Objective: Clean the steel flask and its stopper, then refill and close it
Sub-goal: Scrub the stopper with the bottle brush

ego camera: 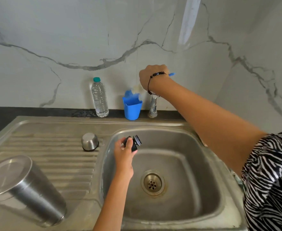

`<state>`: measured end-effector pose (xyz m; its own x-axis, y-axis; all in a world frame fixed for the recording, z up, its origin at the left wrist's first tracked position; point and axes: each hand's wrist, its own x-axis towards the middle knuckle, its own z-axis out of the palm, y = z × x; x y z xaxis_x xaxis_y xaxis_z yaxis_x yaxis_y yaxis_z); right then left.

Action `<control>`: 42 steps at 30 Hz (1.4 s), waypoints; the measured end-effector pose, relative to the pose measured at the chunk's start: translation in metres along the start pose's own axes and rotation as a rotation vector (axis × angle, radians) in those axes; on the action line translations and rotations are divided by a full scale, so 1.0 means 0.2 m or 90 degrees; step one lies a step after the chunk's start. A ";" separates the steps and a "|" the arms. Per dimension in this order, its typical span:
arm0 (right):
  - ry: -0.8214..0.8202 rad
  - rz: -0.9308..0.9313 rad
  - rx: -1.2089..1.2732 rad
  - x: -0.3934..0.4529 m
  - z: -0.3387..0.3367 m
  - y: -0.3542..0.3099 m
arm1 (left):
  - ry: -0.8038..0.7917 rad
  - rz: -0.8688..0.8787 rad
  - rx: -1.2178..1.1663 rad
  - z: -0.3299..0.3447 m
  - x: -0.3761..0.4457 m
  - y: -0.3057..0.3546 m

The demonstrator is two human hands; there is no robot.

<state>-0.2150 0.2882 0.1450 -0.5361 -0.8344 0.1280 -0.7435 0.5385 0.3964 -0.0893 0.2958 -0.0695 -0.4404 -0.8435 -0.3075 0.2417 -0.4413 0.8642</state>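
Below us, a steel sink [208,165] with a ribbed draining board on its left; its basin holds nothing but the drain strainer [152,182]. Our left hand [125,152] is over the basin's back left corner, fingers closed around the black stopper [134,142], whose long axis lies nearly level with its ridged disc end pointing right and slightly away from us. On the draining board, the steel flask [22,189] stands upside down at near left, base up, its mouth against the board, so we cannot see inside. Farther back on the board, just beside the basin, a small steel cap [90,141] sits mouth-down. Behind the sink on the dark counter stand a clear water bottle [100,98] with a teal lid, seemingly nearly full, and a blue cup [132,108]. Our right hand [151,76], wearing a beaded bracelet, is clenched around a blue-handled brush [171,74], its blurred bristles above the cup, beside the tap [153,105].
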 end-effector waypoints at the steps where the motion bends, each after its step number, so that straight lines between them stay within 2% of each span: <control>1: 0.010 0.002 -0.004 -0.01 0.00 0.00 | 0.003 -0.004 -0.001 0.00 0.00 0.00; 8: 0.038 0.016 0.008 -0.12 0.00 0.01 | 0.017 -0.028 -0.024 -0.02 -0.01 0.02; 12: 0.043 0.029 0.091 -0.26 0.03 0.04 | 0.017 -0.075 -0.123 -0.06 0.00 0.06; 14: 0.039 0.033 0.163 -0.36 0.12 0.05 | 0.030 -0.095 -0.199 -0.10 0.03 0.09; 17: 0.014 0.014 0.370 -0.54 0.31 0.02 | 0.064 -0.085 -0.277 -0.17 0.07 0.12; 20: 0.056 -0.032 0.539 -0.75 0.54 -0.06 | 0.099 -0.077 -0.338 -0.24 0.10 0.14; 23: 0.073 -0.021 0.635 -0.95 0.76 -0.14 | 0.131 -0.064 -0.372 -0.28 0.12 0.15; 27: 0.067 -0.031 0.595 -1.05 0.93 -0.17 | 0.136 -0.044 -0.346 -0.31 0.13 0.14; 32: 0.059 -0.021 0.522 -1.00 0.91 -0.18 | 0.084 -0.041 -0.277 -0.25 0.09 0.13; 39: 0.029 -0.043 0.526 -1.11 0.94 -0.21 | 0.130 -0.049 -0.318 -0.30 0.11 0.11; 42: 0.003 -0.027 0.539 -1.12 0.95 -0.20 | 0.104 -0.049 -0.275 -0.29 0.10 0.09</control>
<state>-0.1417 0.4762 -0.0727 -0.5010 -0.8553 0.1324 -0.8123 0.4120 -0.4128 -0.0432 0.2525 -0.0827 -0.3371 -0.8254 -0.4529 0.5675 -0.5620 0.6018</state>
